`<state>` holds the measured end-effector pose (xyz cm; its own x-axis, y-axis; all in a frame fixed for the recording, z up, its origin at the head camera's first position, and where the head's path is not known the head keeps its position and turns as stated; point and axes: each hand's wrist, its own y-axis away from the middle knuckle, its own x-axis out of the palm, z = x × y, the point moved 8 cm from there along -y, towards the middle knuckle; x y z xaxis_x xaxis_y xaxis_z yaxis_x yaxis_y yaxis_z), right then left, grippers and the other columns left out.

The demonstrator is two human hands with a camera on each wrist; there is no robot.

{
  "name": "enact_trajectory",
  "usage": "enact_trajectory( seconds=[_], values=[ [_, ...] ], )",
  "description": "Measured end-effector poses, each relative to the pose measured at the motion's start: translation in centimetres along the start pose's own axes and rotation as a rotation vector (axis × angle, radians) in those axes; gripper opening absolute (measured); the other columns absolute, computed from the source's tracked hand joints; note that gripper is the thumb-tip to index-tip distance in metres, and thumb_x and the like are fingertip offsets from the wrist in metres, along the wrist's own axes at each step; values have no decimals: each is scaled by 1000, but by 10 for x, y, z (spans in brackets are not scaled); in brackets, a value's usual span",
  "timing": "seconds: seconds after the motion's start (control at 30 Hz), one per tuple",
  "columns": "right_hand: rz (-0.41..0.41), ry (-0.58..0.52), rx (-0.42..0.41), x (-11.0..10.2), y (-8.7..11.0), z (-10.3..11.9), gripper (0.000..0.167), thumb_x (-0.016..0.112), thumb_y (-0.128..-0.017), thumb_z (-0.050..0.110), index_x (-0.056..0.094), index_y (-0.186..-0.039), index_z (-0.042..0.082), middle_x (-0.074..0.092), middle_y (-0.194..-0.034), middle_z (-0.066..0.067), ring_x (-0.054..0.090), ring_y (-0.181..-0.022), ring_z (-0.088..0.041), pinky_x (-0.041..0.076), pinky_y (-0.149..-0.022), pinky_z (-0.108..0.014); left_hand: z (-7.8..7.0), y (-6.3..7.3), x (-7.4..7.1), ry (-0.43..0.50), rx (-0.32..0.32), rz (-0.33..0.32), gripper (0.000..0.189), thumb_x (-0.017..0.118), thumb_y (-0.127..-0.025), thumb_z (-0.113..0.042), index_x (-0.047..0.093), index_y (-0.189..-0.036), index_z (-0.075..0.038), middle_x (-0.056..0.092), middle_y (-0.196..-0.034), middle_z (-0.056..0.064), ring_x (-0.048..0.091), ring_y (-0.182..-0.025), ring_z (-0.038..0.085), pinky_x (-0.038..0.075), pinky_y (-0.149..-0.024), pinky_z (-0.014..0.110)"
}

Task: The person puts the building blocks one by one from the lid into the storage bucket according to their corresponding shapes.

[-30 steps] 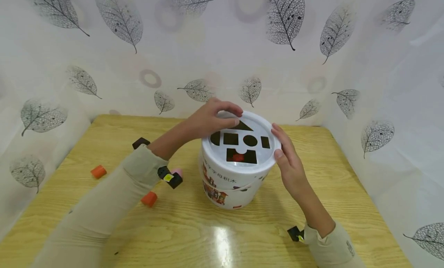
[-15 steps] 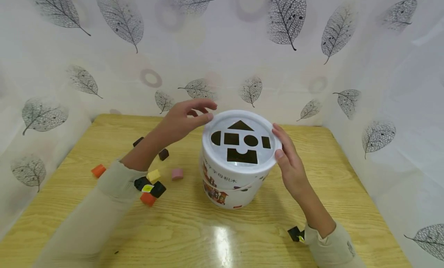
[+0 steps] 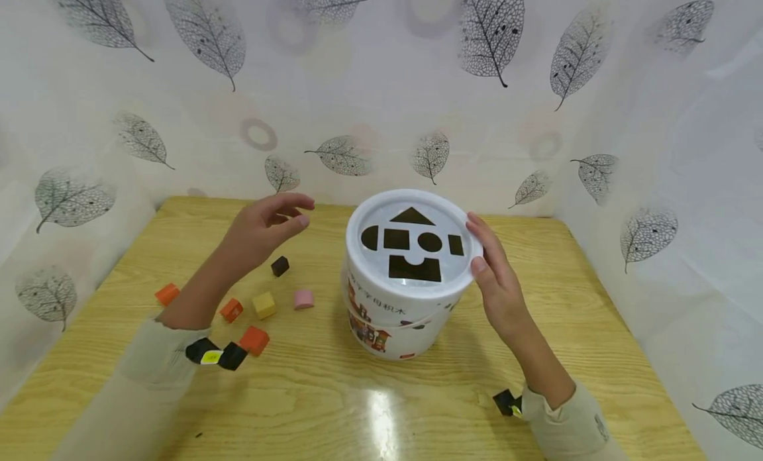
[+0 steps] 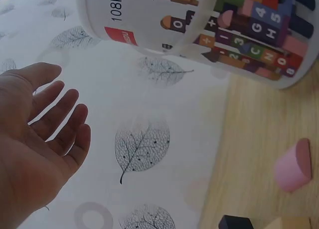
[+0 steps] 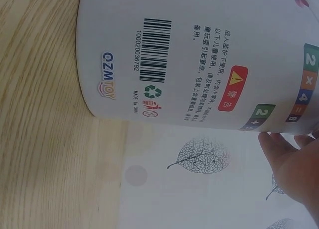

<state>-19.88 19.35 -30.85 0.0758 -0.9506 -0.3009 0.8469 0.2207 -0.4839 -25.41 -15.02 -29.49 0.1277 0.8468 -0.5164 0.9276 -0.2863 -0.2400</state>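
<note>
Against the right hand [image 3: 503, 299], whose extended fingers touched the lid's [image 3: 375, 265] rim, stood the shape-sorter bucket [image 3: 390, 322], while the left hand [image 3: 262, 226], relaxed with fingers parted, hung apart, near the dark block [image 3: 280, 266].

Soft, even light fills the head view; a white glare [image 3: 382, 424] streaks the table [image 3: 322, 405], nearer the camera than the fingers of the left hand [image 3: 262, 228] and right hand [image 3: 499, 282]; a faint shadow [image 3: 471, 361] lies below the right hand's fingers; both wrist views look duller, the left hand's palm shaded behind its fingers.
</note>
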Motion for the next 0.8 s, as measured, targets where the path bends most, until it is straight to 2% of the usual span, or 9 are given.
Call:
enact_trajectory(
  seconds=[0.2,0.4,0.63,0.8],
  values=[
    [-1,-7,-4,0,0,0,49,36,-106,8,37,-155,9,27,-165,-1,24,-153,-19,31,-116,-15,28,14,-3,-43,-53,5,39,60,-102,-34,60,-137,-17,64,-131,4,62,-110,19,52,-85,18],
    [-4,1,-3,-1,0,-1,49,36,-106,8,38,-155,10,28,-165,0,24,-153,-19,30,-116,-15,55,25,-6,-77,-98,21,40,59,-103,-33,59,-138,-14,63,-133,6,62,-108,19,51,-84,17],
    [-3,5,5,-1,0,-1,49,36,-106,8,38,-155,11,28,-165,1,23,-153,-20,31,-116,-15,87,32,-7,-114,-173,67,43,59,-103,-36,57,-138,-11,62,-135,13,60,-113,27,50,-87,22],
    [5,4,13,0,0,-2,49,36,-107,10,37,-156,12,27,-166,0,22,-154,-20,31,-116,-16,109,33,-8,-143,-215,109,45,60,-102,-36,58,-138,-9,60,-136,16,59,-110,27,51,-87,27]
  ],
)
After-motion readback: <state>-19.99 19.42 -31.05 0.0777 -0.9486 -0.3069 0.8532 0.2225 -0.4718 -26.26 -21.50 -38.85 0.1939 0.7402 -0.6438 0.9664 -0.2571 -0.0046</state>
